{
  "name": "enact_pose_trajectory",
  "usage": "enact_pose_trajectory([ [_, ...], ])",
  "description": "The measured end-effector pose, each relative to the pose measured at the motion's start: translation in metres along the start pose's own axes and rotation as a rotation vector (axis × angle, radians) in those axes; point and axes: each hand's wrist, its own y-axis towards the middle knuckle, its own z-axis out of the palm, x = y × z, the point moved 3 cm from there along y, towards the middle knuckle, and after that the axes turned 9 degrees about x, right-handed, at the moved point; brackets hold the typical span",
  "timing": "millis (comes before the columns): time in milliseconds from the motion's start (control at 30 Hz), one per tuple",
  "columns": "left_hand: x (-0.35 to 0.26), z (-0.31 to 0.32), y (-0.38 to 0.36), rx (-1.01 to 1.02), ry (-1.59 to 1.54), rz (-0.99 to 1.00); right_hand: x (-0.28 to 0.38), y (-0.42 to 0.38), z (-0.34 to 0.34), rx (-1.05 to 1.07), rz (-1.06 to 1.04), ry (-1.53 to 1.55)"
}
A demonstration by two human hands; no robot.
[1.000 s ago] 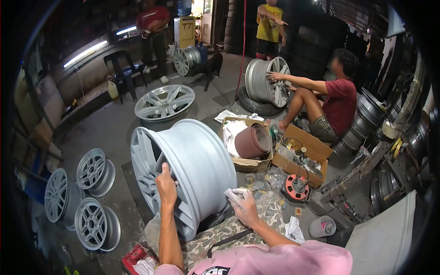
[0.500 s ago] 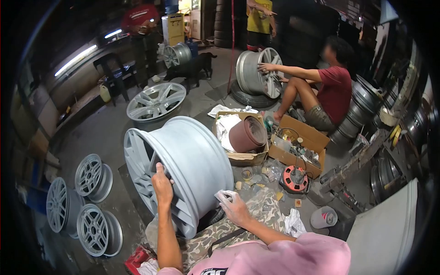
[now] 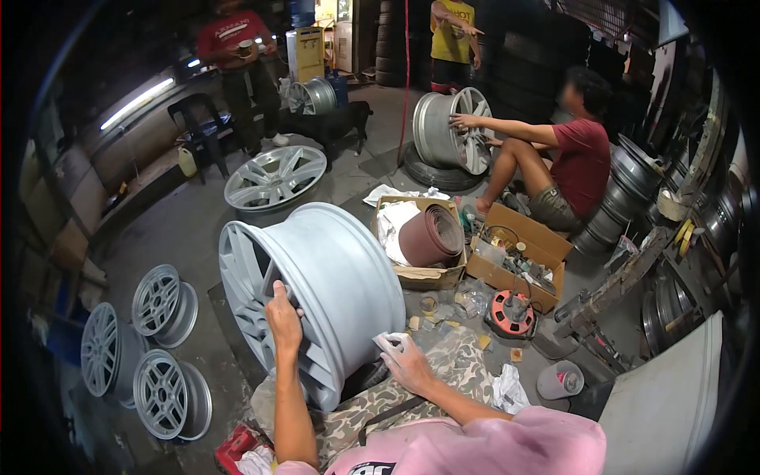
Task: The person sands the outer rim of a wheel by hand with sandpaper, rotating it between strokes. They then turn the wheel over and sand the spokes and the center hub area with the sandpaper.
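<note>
A large pale grey-primed alloy wheel (image 3: pixel 340 277) stands tilted on its edge in front of my knees, its spoked face to the left. My left hand (image 3: pixel 283 321) is closed round a spoke at the face, with the thumb up. My right hand (image 3: pixel 408 366) pinches a small pale folded piece of sandpaper (image 3: pixel 385 341) at the lower right edge of the wheel's barrel. White dust coats these fingers. Camouflage cloth (image 3: pixel 451 364) covers my lap below the wheel.
Three smaller wheels (image 3: pixel 162 396) stand at left; another wheel (image 3: pixel 275 178) lies ahead. Boxes hold a brown abrasive roll (image 3: pixel 431 236) and tools (image 3: pixel 518 265). A red cord reel (image 3: pixel 511 313) and tin can (image 3: pixel 560 380) are at right. A seated co-worker (image 3: pixel 582 158) handles another wheel (image 3: pixel 451 131).
The view has shifted slightly. Both my hands stay at nearly the same places on the wheel. The standing person at the back left shows more clearly, holding a cup.
</note>
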Motion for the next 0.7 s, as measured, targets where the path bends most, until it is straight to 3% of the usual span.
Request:
enact_pose_trajectory([
  [267,-0.003,-0.005,-0.001,0.015,-0.092,-0.003,0.007,0.003,-0.009,-0.015,-0.009,0.055],
  [367,0.01,-0.015,0.001,-0.008,0.159,-0.001,0.004,0.003,-0.01,0.023,0.014,0.106],
  [433,-0.018,-0.035,-0.002,-0.265,-0.048,0.24,0.006,0.0,-0.019,0.032,0.053,0.131],
  [500,-0.047,-0.064,0.013,-0.353,0.054,0.416,0.007,-0.006,-0.029,0.06,0.084,0.162],
  [567,-0.084,-0.083,0.035,-0.301,0.18,0.472,0.001,-0.013,-0.041,0.082,0.204,0.277],
  [633,-0.099,-0.087,0.071,-0.226,0.276,0.618,-0.004,-0.02,-0.051,0.061,0.144,0.209],
  [667,-0.097,-0.089,0.084,-0.235,0.279,0.631,-0.015,-0.028,-0.046,0.184,0.298,0.398],
  [700,-0.091,-0.085,0.1,-0.116,0.329,0.639,-0.025,-0.038,-0.041,0.306,0.455,0.589],
])
